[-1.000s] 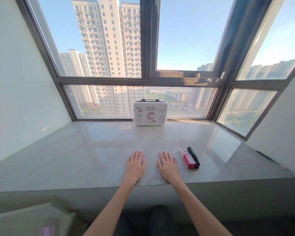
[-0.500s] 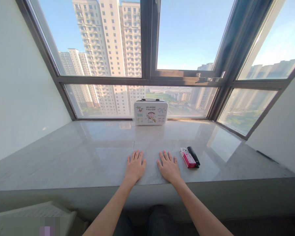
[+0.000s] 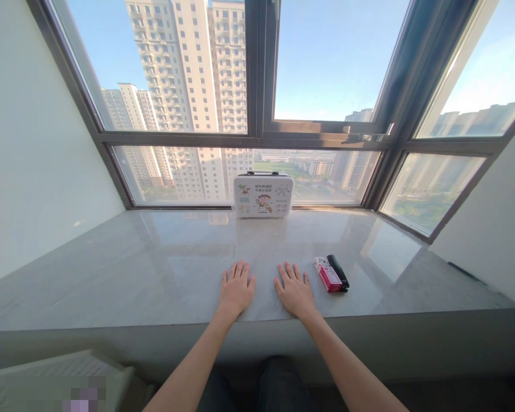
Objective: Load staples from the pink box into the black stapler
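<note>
My left hand [image 3: 236,290] lies flat, palm down, on a grey stone windowsill [image 3: 154,269], fingers stretched out and holding nothing. My right hand [image 3: 294,290] rests the same way beside it, a small gap between the two. Just right of my right hand lie a small pink and white box [image 3: 327,275] and a black stick-shaped object [image 3: 339,272], side by side, not touched. At the back of the sill, against the glass, stands a small white case [image 3: 263,195] with cartoon pictures and a handle on top.
A dark-framed bay window [image 3: 257,134] wraps the sill at the back and right. White walls close in on both sides. The sill's front edge runs under my forearms. A pale slatted object [image 3: 47,380] sits low at the left.
</note>
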`<state>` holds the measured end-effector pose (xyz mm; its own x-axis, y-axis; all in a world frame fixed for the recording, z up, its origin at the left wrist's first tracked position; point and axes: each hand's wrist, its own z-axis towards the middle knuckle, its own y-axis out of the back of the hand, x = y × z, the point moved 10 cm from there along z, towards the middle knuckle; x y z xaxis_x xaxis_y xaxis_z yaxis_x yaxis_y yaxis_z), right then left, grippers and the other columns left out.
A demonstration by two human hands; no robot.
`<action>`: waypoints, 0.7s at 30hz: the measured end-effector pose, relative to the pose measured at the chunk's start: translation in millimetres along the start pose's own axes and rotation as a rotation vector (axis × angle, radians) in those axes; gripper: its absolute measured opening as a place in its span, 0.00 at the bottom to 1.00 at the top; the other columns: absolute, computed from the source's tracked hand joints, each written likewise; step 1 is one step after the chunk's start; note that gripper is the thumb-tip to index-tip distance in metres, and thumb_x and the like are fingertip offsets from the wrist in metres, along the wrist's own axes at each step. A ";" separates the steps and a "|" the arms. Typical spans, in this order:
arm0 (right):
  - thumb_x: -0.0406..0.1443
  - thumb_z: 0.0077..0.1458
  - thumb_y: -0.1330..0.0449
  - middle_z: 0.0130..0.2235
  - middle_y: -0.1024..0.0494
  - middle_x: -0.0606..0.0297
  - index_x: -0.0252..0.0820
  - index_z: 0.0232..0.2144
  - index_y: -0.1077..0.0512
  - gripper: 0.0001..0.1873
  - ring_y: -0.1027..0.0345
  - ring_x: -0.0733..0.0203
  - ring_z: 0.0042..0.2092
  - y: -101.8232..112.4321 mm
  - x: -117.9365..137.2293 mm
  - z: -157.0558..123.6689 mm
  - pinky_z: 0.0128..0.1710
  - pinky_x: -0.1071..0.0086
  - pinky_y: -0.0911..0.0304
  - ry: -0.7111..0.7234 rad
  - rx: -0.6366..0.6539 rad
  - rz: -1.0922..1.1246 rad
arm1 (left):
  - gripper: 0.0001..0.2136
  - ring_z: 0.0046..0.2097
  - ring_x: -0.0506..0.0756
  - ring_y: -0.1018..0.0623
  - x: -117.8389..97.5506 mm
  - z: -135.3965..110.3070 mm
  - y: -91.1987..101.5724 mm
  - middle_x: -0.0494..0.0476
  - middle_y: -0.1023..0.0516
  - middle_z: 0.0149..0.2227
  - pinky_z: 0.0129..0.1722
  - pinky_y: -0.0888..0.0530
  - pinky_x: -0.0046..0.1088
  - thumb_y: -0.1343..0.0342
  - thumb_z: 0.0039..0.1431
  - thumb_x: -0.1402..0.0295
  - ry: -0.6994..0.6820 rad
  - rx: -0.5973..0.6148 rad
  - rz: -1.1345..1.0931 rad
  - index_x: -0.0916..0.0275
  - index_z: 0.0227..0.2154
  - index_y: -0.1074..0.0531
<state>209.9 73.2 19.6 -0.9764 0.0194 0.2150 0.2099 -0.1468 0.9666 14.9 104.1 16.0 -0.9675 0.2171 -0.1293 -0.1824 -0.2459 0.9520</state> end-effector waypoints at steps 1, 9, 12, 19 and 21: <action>0.52 0.67 0.63 0.73 0.59 0.67 0.52 0.71 0.53 0.34 0.73 0.52 0.72 -0.3 -0.4 0.0 0.67 0.51 0.76 -0.002 0.001 -0.002 | 0.27 0.72 0.60 0.53 -0.1 0.1 0.1 0.54 0.51 0.72 0.68 0.56 0.49 0.68 0.70 0.54 0.000 -0.003 0.000 0.53 0.68 0.49; 0.52 0.67 0.63 0.73 0.59 0.67 0.53 0.71 0.54 0.34 0.73 0.52 0.72 -2.2 -0.4 1.0 0.67 0.50 0.75 0.006 -0.003 -0.001 | 0.27 0.72 0.60 0.55 0.4 0.3 -1.1 0.53 0.51 0.72 0.69 0.57 0.49 0.67 0.69 0.54 0.014 0.008 -0.007 0.53 0.68 0.48; 0.52 0.67 0.63 0.73 0.59 0.67 0.52 0.71 0.54 0.34 0.73 0.52 0.72 -2.6 -1.5 1.0 0.67 0.50 0.75 -0.002 -0.004 0.000 | 0.27 0.72 0.61 0.54 0.6 0.5 -1.5 0.53 0.51 0.72 0.69 0.57 0.49 0.67 0.69 0.54 0.009 0.006 -0.009 0.53 0.68 0.49; 0.51 0.67 0.60 0.72 0.56 0.65 0.51 0.70 0.51 0.33 0.70 0.51 0.72 1.5 0.0 0.8 0.67 0.50 0.73 0.003 -0.021 0.024 | 0.28 0.72 0.61 0.53 -0.3 0.2 -0.5 0.55 0.51 0.72 0.68 0.56 0.49 0.68 0.69 0.54 0.002 0.005 -0.009 0.54 0.68 0.49; 0.50 0.66 0.57 0.72 0.53 0.65 0.51 0.69 0.47 0.32 0.67 0.50 0.72 6.3 2.1 -0.4 0.67 0.50 0.70 -0.003 -0.027 0.050 | 0.27 0.72 0.60 0.53 -0.6 -0.2 0.5 0.55 0.51 0.72 0.68 0.57 0.49 0.68 0.69 0.54 0.004 0.011 -0.006 0.54 0.68 0.49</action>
<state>209.2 71.9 26.1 -0.9645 0.0143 0.2635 0.2571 -0.1744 0.9505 15.4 103.6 16.5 -0.9671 0.2151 -0.1361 -0.1865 -0.2346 0.9540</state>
